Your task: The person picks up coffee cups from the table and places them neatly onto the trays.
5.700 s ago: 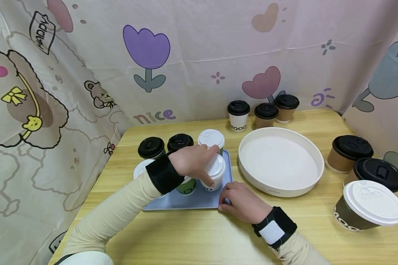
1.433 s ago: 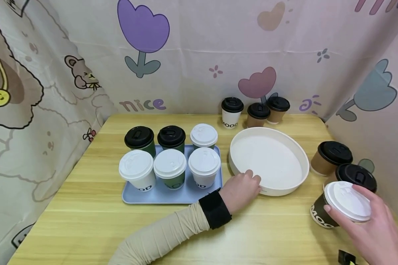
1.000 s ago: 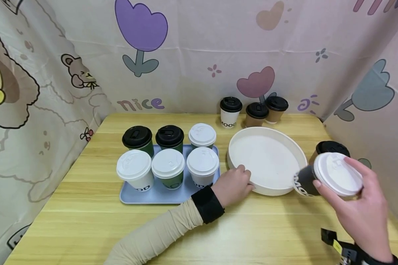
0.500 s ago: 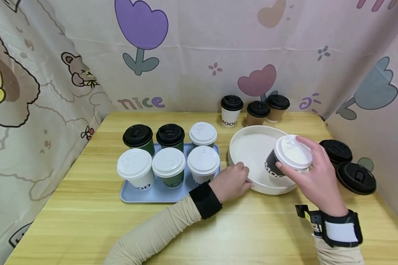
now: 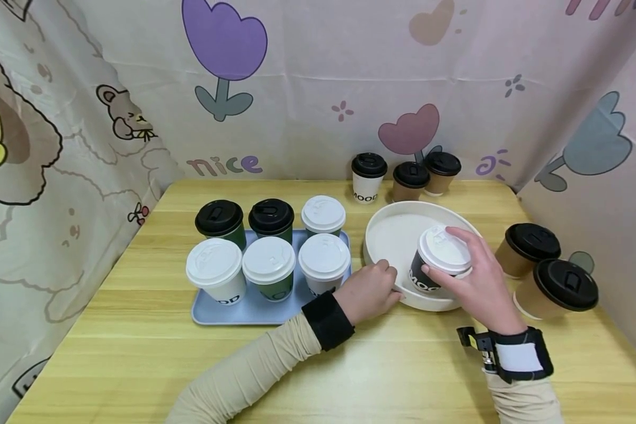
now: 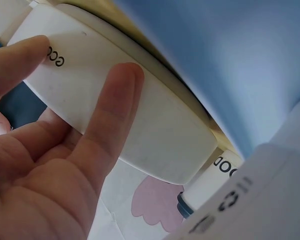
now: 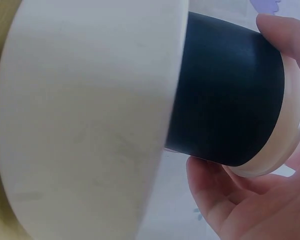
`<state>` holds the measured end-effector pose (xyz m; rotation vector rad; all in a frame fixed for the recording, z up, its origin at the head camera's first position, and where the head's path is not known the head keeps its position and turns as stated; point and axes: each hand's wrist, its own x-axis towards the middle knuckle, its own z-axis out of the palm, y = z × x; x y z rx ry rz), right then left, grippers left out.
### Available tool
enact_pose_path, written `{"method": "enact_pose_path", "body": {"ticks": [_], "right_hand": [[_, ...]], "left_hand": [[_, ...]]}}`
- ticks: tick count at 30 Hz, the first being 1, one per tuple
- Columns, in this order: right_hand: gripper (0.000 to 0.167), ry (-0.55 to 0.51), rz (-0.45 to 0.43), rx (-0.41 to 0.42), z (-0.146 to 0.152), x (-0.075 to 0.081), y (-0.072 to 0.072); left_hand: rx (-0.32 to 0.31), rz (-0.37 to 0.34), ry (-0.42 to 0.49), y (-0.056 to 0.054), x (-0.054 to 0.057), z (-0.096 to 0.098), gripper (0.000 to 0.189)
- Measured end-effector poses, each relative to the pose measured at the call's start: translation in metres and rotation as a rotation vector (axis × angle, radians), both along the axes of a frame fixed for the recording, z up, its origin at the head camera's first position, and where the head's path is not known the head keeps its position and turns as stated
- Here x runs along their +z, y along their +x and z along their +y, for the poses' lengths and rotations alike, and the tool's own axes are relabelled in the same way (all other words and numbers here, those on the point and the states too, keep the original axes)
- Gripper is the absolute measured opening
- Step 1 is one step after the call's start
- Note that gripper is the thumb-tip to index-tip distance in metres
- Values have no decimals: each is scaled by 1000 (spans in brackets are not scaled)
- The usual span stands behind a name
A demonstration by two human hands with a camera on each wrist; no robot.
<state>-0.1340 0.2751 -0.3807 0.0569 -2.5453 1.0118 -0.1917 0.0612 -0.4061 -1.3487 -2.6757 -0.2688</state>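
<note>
My right hand (image 5: 484, 288) grips a black paper coffee cup (image 5: 445, 250) with a white lid, thumb on one side and fingers round the other. The cup stands inside the front part of a round white tray (image 5: 386, 235). In the right wrist view the tray's wall (image 7: 85, 110) hides the cup's base, so I cannot tell whether it touches the floor of the tray. With my left hand (image 5: 368, 294) I hold the tray's front left rim. Fingers (image 6: 117, 92) press its outer wall in the left wrist view, while others reach over the rim.
A blue rectangular tray (image 5: 228, 316) on the left carries several lidded cups, white lids in front. Two brown cups (image 5: 530, 247) with black lids stand right of the round tray. Behind it are a white cup (image 5: 368, 179) and two small brown cups (image 5: 410, 182).
My right hand picked up the black cup from the table's right side and brought it left, down into the round tray. My left hand moved from the blue tray to the round tray's rim.
</note>
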Motion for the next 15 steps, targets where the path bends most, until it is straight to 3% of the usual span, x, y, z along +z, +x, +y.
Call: {"method": "enact_pose_path", "body": {"ticks": [15], "right_hand": [[81, 20, 14, 24, -1, -4, 0]], "left_hand": [[1, -13, -3, 0, 0, 0, 29]]}}
